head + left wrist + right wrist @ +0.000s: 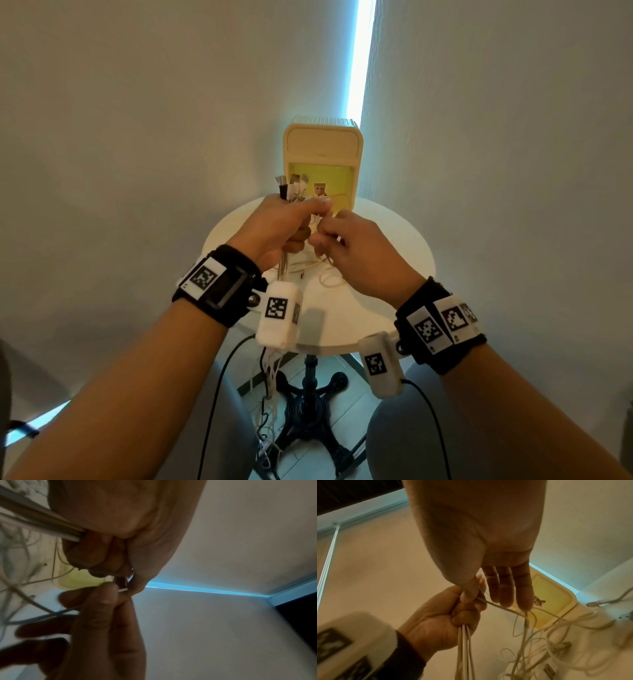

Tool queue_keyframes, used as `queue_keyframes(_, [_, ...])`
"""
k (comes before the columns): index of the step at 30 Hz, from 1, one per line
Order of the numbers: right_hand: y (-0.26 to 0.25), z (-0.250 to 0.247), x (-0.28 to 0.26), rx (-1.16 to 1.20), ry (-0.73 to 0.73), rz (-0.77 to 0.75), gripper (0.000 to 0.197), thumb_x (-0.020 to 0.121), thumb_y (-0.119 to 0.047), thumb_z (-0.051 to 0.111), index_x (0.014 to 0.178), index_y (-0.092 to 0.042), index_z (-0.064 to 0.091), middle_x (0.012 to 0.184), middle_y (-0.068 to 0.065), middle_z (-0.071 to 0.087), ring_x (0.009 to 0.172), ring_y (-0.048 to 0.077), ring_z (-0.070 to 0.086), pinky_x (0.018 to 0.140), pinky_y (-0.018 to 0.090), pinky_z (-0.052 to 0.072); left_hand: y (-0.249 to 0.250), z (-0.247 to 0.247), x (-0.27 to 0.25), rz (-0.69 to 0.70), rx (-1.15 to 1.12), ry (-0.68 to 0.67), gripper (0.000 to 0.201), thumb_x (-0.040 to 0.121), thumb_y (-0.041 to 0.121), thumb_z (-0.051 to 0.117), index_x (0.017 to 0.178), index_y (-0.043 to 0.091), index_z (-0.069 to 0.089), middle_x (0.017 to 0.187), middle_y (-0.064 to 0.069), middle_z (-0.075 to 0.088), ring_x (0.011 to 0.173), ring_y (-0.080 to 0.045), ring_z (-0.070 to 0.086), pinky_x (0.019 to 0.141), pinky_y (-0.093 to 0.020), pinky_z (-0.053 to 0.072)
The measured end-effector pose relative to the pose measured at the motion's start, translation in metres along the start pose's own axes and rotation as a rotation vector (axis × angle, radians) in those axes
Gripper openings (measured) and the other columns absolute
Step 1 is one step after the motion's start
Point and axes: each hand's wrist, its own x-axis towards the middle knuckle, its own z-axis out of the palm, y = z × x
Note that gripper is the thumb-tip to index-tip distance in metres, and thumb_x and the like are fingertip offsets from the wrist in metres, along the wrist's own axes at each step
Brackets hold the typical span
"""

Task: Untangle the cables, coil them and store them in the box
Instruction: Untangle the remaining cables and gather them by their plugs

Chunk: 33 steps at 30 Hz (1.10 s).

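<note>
My left hand (305, 219) is raised above the round table and grips a bundle of white cables (464, 649) in its fist. Their plugs (291, 186) stick up out of the top of the fist. Right beside it, my right hand (325, 238) pinches one thin white cable (505, 609) between thumb and forefinger, the other fingers held straight. That strand runs down into a loose tangle (556, 649) lying on the table. The cream box (322, 154) with a yellow-green inside stands at the back of the table, behind both hands.
The small round white table (394, 240) stands on a black pedestal foot (308, 411). Cable ends (270, 380) hang over its near edge toward the tiled floor. My knees are close on either side. Plain walls rise behind the box.
</note>
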Motion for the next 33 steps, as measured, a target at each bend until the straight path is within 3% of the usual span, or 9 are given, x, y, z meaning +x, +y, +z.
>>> queue_keyframes(5, [0.005, -0.002, -0.010, 0.025, -0.076, 0.002, 0.030, 0.103, -0.032, 0.065, 0.075, -0.026, 0.062, 0.111, 0.001, 0.059, 0.100, 0.010, 0.059, 0.086, 0.003, 0.036, 0.025, -0.012, 0.025, 0.039, -0.036, 0.029, 0.027, 0.108, 0.027, 0.059, 0.086, 0.013, 0.061, 0.053, 0.009, 0.027, 0.043, -0.007, 0.020, 0.038, -0.022, 0.017])
queue_keyframes(10, [0.016, -0.011, -0.018, 0.003, -0.207, 0.131, 0.035, 0.102, -0.033, 0.064, 0.073, -0.013, 0.066, 0.102, 0.004, 0.067, 0.093, 0.020, 0.065, 0.091, 0.037, 0.050, 0.038, -0.021, 0.036, 0.098, -0.042, 0.024, 0.029, 0.110, 0.027, 0.056, 0.088, 0.011, 0.063, 0.056, 0.008, 0.026, 0.044, -0.008, 0.020, 0.039, -0.022, 0.017])
queue_keyframes(12, [0.018, -0.016, -0.019, 0.030, -0.296, 0.159, 0.037, 0.098, -0.029, 0.067, 0.063, -0.023, 0.062, 0.104, 0.000, 0.069, 0.103, 0.021, 0.068, 0.096, 0.043, 0.052, 0.039, -0.022, 0.039, 0.120, -0.074, 0.049, 0.027, 0.110, 0.025, 0.056, 0.090, 0.010, 0.064, 0.055, 0.008, 0.027, 0.044, -0.007, 0.021, 0.038, -0.022, 0.019])
queue_keyframes(15, [0.021, -0.018, -0.022, -0.033, -0.456, 0.170, 0.032, 0.093, -0.028, 0.069, 0.063, -0.019, 0.065, 0.104, -0.003, 0.072, 0.115, 0.020, 0.067, 0.103, 0.044, 0.051, 0.040, -0.029, 0.044, 0.133, -0.119, 0.082, 0.026, 0.111, 0.024, 0.055, 0.092, 0.009, 0.066, 0.054, 0.008, 0.028, 0.043, -0.007, 0.023, 0.037, -0.021, 0.020])
queue_keyframes(18, [0.023, -0.024, -0.021, -0.049, -0.521, 0.200, 0.024, 0.095, -0.039, 0.072, 0.077, -0.024, 0.078, 0.103, -0.009, 0.073, 0.110, 0.011, 0.066, 0.103, 0.037, 0.051, 0.038, -0.032, 0.045, 0.145, -0.107, 0.079, 0.026, 0.111, 0.025, 0.056, 0.095, 0.008, 0.067, 0.054, 0.008, 0.028, 0.043, -0.007, 0.023, 0.037, -0.021, 0.021])
queue_keyframes(20, [0.018, -0.033, -0.015, -0.088, -0.407, 0.183, 0.023, 0.092, -0.051, 0.073, 0.094, -0.029, 0.080, 0.111, -0.013, 0.071, 0.105, 0.007, 0.066, 0.100, 0.033, 0.051, 0.035, -0.032, 0.043, 0.160, -0.102, 0.077, 0.026, 0.110, 0.026, 0.058, 0.099, 0.006, 0.069, 0.054, 0.008, 0.027, 0.043, -0.008, 0.022, 0.038, -0.022, 0.021])
queue_keyframes(25, [-0.001, -0.050, 0.014, -0.168, 0.183, 0.192, 0.026, 0.090, -0.038, 0.075, 0.109, -0.022, 0.069, 0.112, 0.002, 0.059, 0.093, 0.016, 0.063, 0.083, 0.028, 0.045, 0.025, -0.030, 0.039, 0.170, -0.111, 0.106, 0.031, 0.108, 0.026, 0.062, 0.113, -0.002, 0.074, 0.056, 0.007, 0.023, 0.045, -0.009, 0.019, 0.039, -0.023, 0.019])
queue_keyframes(29, [-0.010, -0.056, 0.024, -0.146, 0.418, 0.317, 0.051, 0.091, -0.055, 0.073, 0.115, -0.013, 0.057, 0.114, 0.003, 0.051, 0.097, 0.020, 0.057, 0.084, 0.034, 0.048, 0.017, -0.034, 0.036, 0.185, -0.112, 0.190, 0.034, 0.106, 0.026, 0.066, 0.115, -0.005, 0.075, 0.056, 0.006, 0.022, 0.044, -0.010, 0.019, 0.039, -0.023, 0.020])
queue_keyframes(33, [-0.019, -0.044, 0.031, -0.128, 0.524, 0.087, 0.028, 0.095, -0.034, 0.073, 0.112, -0.015, 0.062, 0.111, 0.001, 0.055, 0.095, 0.016, 0.059, 0.082, 0.033, 0.051, 0.011, -0.032, 0.029, 0.176, -0.121, 0.178, 0.031, 0.104, 0.026, 0.068, 0.112, -0.002, 0.077, 0.058, 0.004, 0.022, 0.047, -0.012, 0.018, 0.041, -0.024, 0.018])
